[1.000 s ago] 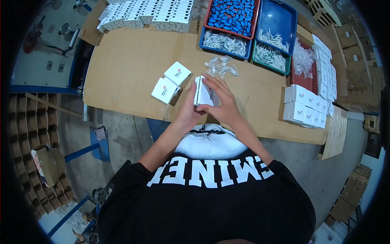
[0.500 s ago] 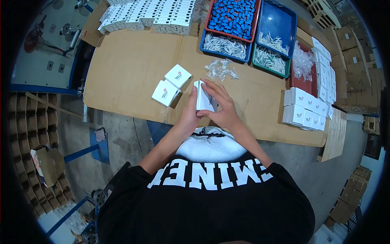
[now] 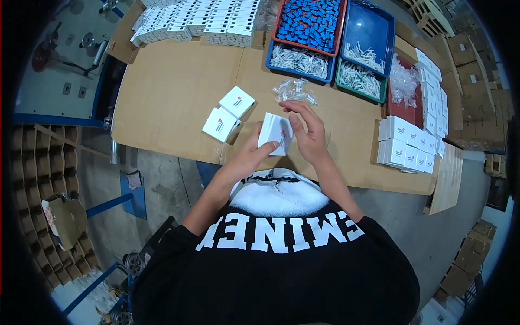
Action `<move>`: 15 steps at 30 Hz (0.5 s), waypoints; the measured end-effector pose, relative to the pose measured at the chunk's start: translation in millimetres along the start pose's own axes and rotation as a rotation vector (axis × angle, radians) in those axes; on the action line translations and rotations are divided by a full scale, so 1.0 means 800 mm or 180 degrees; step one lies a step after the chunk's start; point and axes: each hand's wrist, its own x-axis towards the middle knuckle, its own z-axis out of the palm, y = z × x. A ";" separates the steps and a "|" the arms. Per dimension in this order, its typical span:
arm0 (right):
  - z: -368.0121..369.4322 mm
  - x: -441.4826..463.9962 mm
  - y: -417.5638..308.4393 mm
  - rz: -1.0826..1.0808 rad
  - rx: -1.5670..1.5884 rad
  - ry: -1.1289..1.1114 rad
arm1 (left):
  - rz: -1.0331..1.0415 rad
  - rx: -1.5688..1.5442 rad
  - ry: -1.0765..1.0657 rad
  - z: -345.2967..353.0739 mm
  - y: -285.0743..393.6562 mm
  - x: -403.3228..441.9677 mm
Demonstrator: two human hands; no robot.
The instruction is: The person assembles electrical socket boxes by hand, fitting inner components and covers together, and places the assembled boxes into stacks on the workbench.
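A small white box [image 3: 275, 130] with a red mark and print on its face is tilted in my left hand [image 3: 252, 154], thumb across its lower front. My right hand [image 3: 310, 135] is just to the right of the box, with its fingers apart and curved; whether a fingertip touches the box's edge I cannot tell. Left of my hands, a white box [image 3: 236, 101] and another white box [image 3: 220, 124] lie close together on the cardboard sheet [image 3: 173, 97]. Beyond my right fingers is a small pile of clear plastic pieces [image 3: 295, 91].
Rows of white boxes [image 3: 197, 21] fill the back left. At the back stand a red tray [image 3: 277, 39] of blue pieces and blue [image 3: 328, 81] and green trays [image 3: 385, 97] of pale slim pieces. Stacked white boxes [image 3: 406, 145] stand at right, by a maroon tray [image 3: 414, 116].
My right hand has come off the box and moved a little right, its fingers spreading. The box has turned so that its printed face shows, held by my left hand.
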 end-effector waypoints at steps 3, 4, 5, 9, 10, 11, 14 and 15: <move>0.008 0.004 0.001 -0.0153 -0.0433 0.0333 | -0.0001 0.0338 -0.0299 0.004 -0.005 0.006; 0.007 0.001 0.005 -0.0049 -0.0669 0.0294 | 0.0147 0.0498 -0.0468 0.006 -0.007 0.007; 0.008 -0.001 0.009 -0.0041 -0.0678 0.0313 | 0.0139 0.0500 -0.0488 0.007 -0.008 0.007; 0.007 -0.011 0.014 -0.0359 -0.0783 0.0674 | 0.0031 0.0848 -0.0591 0.014 -0.003 0.003; 0.006 -0.010 0.014 -0.0254 -0.0774 0.0692 | 0.0058 0.0892 -0.0625 0.014 -0.002 0.006; 0.005 -0.008 0.015 -0.0259 -0.0771 0.0702 | 0.0059 0.0902 -0.0630 0.017 -0.006 0.008; -0.006 -0.005 0.016 0.0405 -0.0326 0.0995 | -0.0238 0.0081 -0.0278 0.021 -0.030 0.022; -0.015 -0.006 0.014 0.0720 -0.0243 0.0808 | 0.0060 -0.0167 -0.0002 0.019 -0.038 0.027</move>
